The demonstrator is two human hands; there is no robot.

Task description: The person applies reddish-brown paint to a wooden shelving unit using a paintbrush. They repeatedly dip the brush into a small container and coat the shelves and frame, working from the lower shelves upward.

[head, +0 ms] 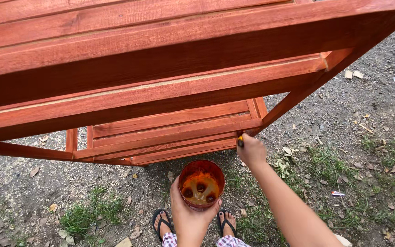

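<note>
The single head-worn view looks steeply down from close above the red-stained wooden slatted shelf rack, past it onto the gravel and grass ground.

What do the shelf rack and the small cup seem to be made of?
The shelf rack: wood with a red-brown stain, since grain shows along the slats. The cup in the left hand: probably translucent plastic, stained orange inside.

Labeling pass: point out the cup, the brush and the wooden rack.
cup [201, 186], head view, orange-stained inside wall.
brush [240, 141], head view, handle tip above the right fist.
wooden rack [161, 59], head view, upper front rail.
</note>
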